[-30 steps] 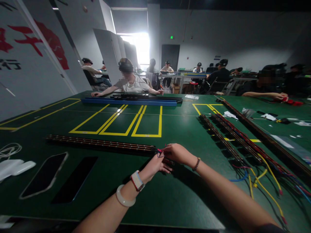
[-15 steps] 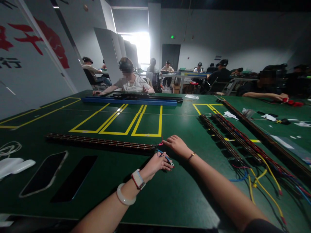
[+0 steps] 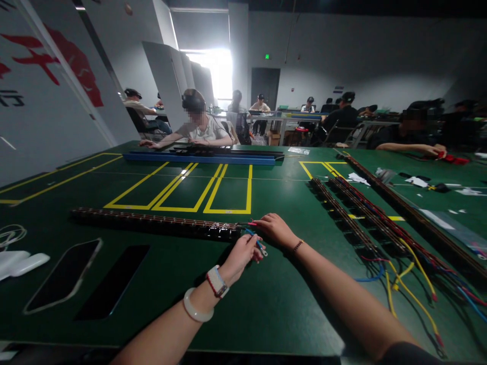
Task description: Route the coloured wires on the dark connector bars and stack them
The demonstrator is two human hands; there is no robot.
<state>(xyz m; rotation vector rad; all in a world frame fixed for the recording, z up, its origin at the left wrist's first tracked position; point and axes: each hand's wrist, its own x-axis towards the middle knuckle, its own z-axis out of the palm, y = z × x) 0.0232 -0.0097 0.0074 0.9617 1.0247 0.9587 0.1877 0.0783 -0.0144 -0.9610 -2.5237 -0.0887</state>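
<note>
A long dark bar assembly with copper-coloured rods lies across the table in front of me. Short wires come off its right end. My left hand, with a watch and a pale bangle on the wrist, pinches a blue wire that ends in a metal ring terminal. Just beyond it, my right hand has its fingertips closed on a red wire from the same end. The right fingers' undersides are hidden.
Two phones and a white charger lie at left. Similar bar assemblies with yellow cables are at right. A blue rail stands at the back before a seated co-worker. Yellow tape marks the table.
The bar assembly has rolled slightly, showing more of its black side near the right end. My left fingers have drawn closer together around the blue wire. The right hand has barely moved.
</note>
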